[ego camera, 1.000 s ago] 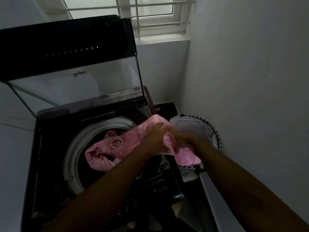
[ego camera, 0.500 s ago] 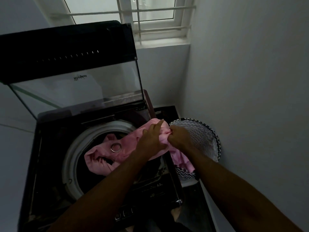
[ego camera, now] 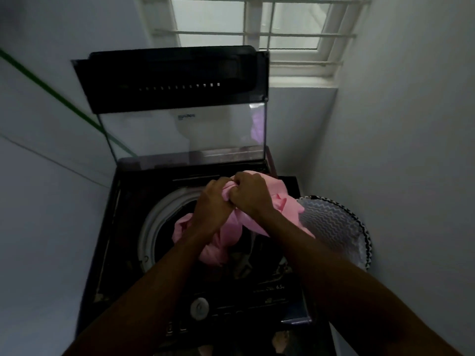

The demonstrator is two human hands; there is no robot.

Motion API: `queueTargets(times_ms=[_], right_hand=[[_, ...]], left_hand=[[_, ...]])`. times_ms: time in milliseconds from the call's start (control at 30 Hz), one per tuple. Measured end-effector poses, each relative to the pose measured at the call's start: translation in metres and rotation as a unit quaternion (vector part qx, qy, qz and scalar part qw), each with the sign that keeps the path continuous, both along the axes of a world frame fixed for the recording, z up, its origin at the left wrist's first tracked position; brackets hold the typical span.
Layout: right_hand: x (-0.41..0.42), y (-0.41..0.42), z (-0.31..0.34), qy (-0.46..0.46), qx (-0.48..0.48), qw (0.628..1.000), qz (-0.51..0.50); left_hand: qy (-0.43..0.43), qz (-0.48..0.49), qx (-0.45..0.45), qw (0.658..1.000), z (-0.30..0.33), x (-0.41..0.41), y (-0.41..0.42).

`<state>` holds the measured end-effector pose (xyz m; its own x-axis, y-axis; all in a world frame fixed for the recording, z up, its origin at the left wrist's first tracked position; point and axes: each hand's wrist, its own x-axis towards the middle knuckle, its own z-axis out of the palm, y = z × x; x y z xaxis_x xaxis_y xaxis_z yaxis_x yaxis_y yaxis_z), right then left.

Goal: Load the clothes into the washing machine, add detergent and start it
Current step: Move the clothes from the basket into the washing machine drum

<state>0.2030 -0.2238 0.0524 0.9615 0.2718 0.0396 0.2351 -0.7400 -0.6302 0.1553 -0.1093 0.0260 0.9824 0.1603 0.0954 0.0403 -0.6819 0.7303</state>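
Over the round drum opening of the dark top-loading washing machine (ego camera: 123, 253), both hands meet knuckle to knuckle: the left hand (ego camera: 213, 204) and the right hand (ego camera: 248, 194) are each closed tight on a bunched fold of the pink cloth (ego camera: 257, 222). Soft and crumpled, the fabric hangs from the fists — one part drops into the drum inside its pale ring (ego camera: 154, 222), another drapes right toward the laundry basket (ego camera: 334, 227). That basket is round, with a black-and-white zigzag weave, and stands just beside the machine against the right wall. The lid (ego camera: 174, 104) stands upright, a clear glassy panel under a black band. A round knob (ego camera: 199, 307) sits on the glossy front control strip. White walls close in on both sides — a barred window (ego camera: 257, 34) lights the corner behind.
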Motion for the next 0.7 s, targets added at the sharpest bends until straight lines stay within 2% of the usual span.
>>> queueTargets(times_ms=[233,300,367,467,533,600,700], right_hand=[[-0.026,0.073,-0.023,0.047,0.006,0.997,0.064],[-0.032,0.085,-0.032,0.066,-0.005,0.994,0.083],[-0.038,0.091,-0.043,0.112,-0.064,0.984,0.120],[-0.045,0.084,-0.057,0.181,-0.111,0.966,0.150],[-0.046,0.073,-0.070,0.179,-0.129,0.956,0.192],[-0.044,0.061,-0.075,0.165,-0.148,0.950,0.219],[-0.041,0.042,-0.068,0.139,-0.110,0.961,0.210]], left_hand=[[0.038,0.071,0.010,0.997,-0.022,-0.029,0.063],[0.079,0.089,0.008,0.993,-0.031,-0.032,0.072],[0.161,0.095,0.060,0.980,-0.037,-0.035,0.078],[0.230,0.003,0.202,0.952,-0.052,-0.045,0.077],[0.294,-0.027,0.233,0.927,-0.057,-0.049,0.070],[0.292,-0.041,0.269,0.917,-0.059,-0.047,0.060],[0.221,-0.041,0.271,0.936,-0.054,-0.038,0.042]])
